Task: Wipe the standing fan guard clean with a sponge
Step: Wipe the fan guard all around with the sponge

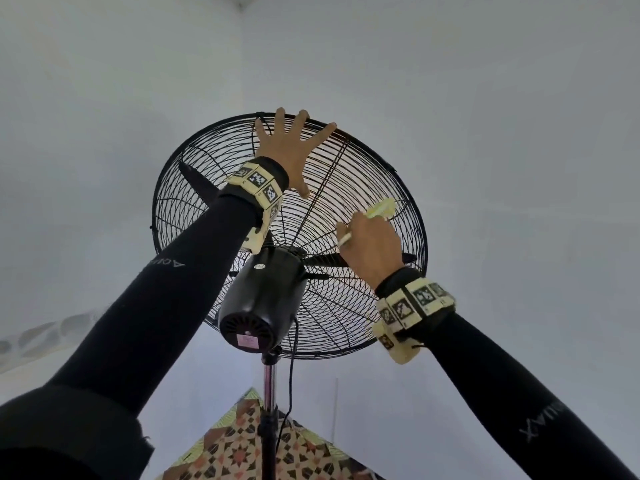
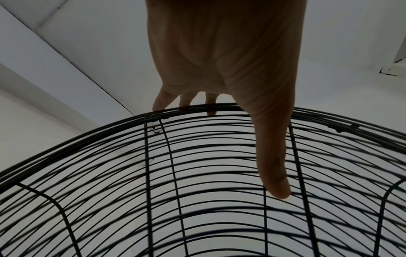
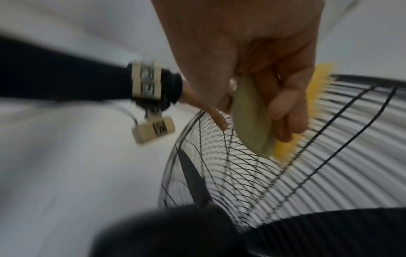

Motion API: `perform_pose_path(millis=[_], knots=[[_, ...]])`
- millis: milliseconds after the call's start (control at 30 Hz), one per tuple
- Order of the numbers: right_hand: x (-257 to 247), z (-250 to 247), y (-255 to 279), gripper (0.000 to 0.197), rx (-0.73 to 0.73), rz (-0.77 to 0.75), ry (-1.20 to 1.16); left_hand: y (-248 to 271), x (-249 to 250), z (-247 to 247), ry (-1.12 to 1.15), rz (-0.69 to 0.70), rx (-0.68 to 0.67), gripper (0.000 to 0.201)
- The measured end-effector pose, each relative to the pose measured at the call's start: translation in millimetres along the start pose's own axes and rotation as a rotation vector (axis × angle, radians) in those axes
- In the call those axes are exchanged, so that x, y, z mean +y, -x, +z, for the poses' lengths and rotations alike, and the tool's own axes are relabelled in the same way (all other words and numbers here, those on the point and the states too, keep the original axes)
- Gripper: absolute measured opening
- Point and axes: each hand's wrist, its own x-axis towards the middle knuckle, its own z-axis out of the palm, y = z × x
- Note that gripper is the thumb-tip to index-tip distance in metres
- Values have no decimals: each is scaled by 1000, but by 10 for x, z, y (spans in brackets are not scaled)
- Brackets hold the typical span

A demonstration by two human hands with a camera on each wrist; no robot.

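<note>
The standing fan guard (image 1: pixel 207 188), a black wire cage seen from behind and below, fills the middle of the head view, with the black motor housing (image 1: pixel 263 299) at about six o'clock of the cage and the pole (image 1: pixel 269 382) dropping beneath it. The left hand (image 1: pixel 294 150) lies flat against the rear wires near twelve o'clock, its fingers spread and straight, the fingertips (image 1: pixel 280 112) reaching the outer rim; it grips nothing and, by my reading, simply steadies the cage. The right hand (image 1: pixel 370 247) is at roughly three o'clock from the hub, fingers curled round the sponge (image 3: pixel 252 118), which has a dull green face and a yellow body (the yellow part shows through the wires in the right wrist view) and is pressed against the guard. That view is blurred, which suggests the wiping stroke is under way. How much of the guard is already clean I cannot tell: the wires look uniformly dark, with no visible line between wiped and unwiped patches. Judging from where the sponge sits, the right-hand sector of the rear guard is being worked, and the lower arc, the left side and the front face may remain.
</note>
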Motion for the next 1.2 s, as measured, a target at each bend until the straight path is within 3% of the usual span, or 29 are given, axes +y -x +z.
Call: perform_pose_path(millis=[133,200,433,567,633,733,867,933,1000,1067,1133,1200], knots=[[-26,-164,-214,38,14,-249,-310,3,26,-3,-1,14,25,145],[17,-154,-225,35,2,-324,-307,13,28,-13,-2,22,38,144],[130,-33,142,22,-45,78,-52,28,51,-40,6,10,-9,144],[-29,-202,-95,20,28,-195,-285,-26,151,-99,-1,16,-34,146],[-79,-234,-181,20,29,-260,-290,-59,158,-101,0,12,-24,147],[-34,-158,-118,21,52,-113,-229,-91,152,-61,37,51,31,145],[29,-141,33,25,-57,100,-4,-125,210,37,24,159,91,148],[57,-219,-27,22,-25,11,-177,-139,254,64,48,153,102,147],[68,-303,-158,16,67,-188,-386,-153,273,84,39,182,131,144],[114,-343,-261,13,78,-290,-459,-157,248,99,41,216,145,143],[164,-298,-219,13,72,-238,-461,-147,201,69,43,242,106,146],[214,-229,-73,17,54,-108,-313,-147,134,34,31,261,61,144]])
